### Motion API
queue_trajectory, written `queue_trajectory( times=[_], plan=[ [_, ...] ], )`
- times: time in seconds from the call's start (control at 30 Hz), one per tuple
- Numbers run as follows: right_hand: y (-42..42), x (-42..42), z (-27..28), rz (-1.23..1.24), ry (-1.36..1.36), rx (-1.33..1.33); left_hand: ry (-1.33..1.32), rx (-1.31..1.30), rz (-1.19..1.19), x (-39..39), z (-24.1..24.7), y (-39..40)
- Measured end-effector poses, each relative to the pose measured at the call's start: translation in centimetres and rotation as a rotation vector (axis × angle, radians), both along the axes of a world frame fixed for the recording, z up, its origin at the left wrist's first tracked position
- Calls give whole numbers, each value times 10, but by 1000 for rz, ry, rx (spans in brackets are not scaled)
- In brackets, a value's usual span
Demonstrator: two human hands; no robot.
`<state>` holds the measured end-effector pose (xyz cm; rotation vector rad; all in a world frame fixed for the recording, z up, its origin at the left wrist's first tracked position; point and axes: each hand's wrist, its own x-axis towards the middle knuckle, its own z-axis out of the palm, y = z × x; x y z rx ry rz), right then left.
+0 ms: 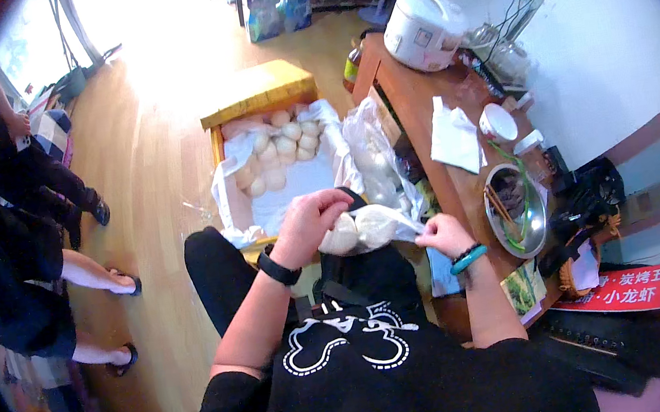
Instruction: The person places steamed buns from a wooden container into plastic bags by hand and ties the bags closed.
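Two round white pieces, possibly buns, lie in a thin clear plastic bag [376, 226] above my lap. With its fingers closed, my left hand [313, 217] pinches the bag's left end. The right end, stretched out and twisted, is gripped by my right hand [443, 234]. Just beyond my knees stands a yellow box [257, 91] lined with white cloth or plastic, holding many round whitish pieces [285, 145] towards its far side. Right of the box sits a large clear plastic bag [373, 151] with more pale round things inside.
On the wooden table [416, 103] at the right are a white rice cooker [424, 30], white plastic bags [454, 135], a white bowl [498, 122] and a metal basin [516, 211] with chopsticks. Two people [15, 257] are at the left. A red sign [649, 287] lies at the lower right.
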<state>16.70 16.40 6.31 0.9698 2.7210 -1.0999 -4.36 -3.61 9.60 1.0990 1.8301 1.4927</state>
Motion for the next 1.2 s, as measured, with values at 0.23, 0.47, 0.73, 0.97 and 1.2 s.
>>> queue_trajectory(
  times=[0.23,0.47,0.73,0.97,1.2],
  plan=[
    [-11,1,23,-34,650,-638,153,51,-121,20,14,-3],
    [-62,-37,0,411,653,-153,403,193,-332,44,2,13],
    [-73,-52,-51,289,665,-320,620,204,-260,47,-7,12],
    [-79,-66,-42,92,597,-820,246,98,-122,32,-25,-4],
    [-68,-75,-40,31,506,-824,310,-27,-41,27,-42,-6]
  ],
)
